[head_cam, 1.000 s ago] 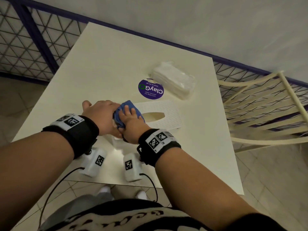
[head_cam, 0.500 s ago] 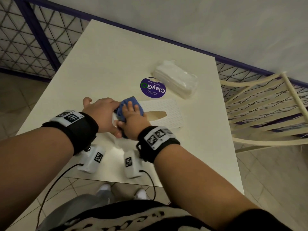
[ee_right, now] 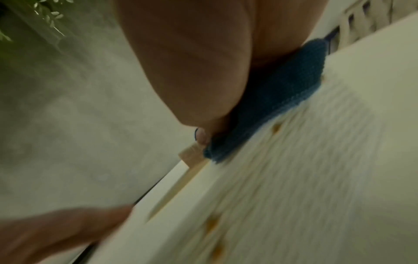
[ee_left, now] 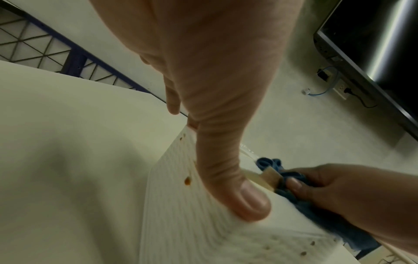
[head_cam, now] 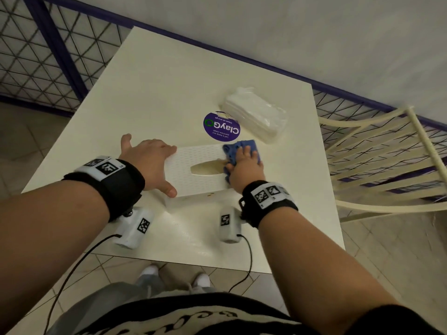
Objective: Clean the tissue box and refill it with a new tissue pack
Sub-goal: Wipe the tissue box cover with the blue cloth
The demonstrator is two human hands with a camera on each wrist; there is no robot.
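Observation:
The white tissue box (head_cam: 193, 180) lies on the table, its oval slot up and brown specks on its textured surface (ee_left: 192, 223). My left hand (head_cam: 154, 165) clasps the box's left end, thumb (ee_left: 226, 178) against the near edge. My right hand (head_cam: 245, 168) grips a crumpled blue cloth (head_cam: 238, 149) and presses it on the right end of the box top, beside the slot. The right wrist view shows the cloth (ee_right: 271, 107) blurred under the palm. The new tissue pack (head_cam: 255, 117), in clear wrap, lies behind the box to the right.
A round purple sticker (head_cam: 221, 126) is on the white table (head_cam: 157, 93) just behind the box. A cream slatted chair (head_cam: 387, 153) stands at the table's right edge. Mesh fencing and a wall run behind.
My right hand has swept the blue cloth from the box's left end, beside my left hand, across to its right end. The left hand stays at the left end.

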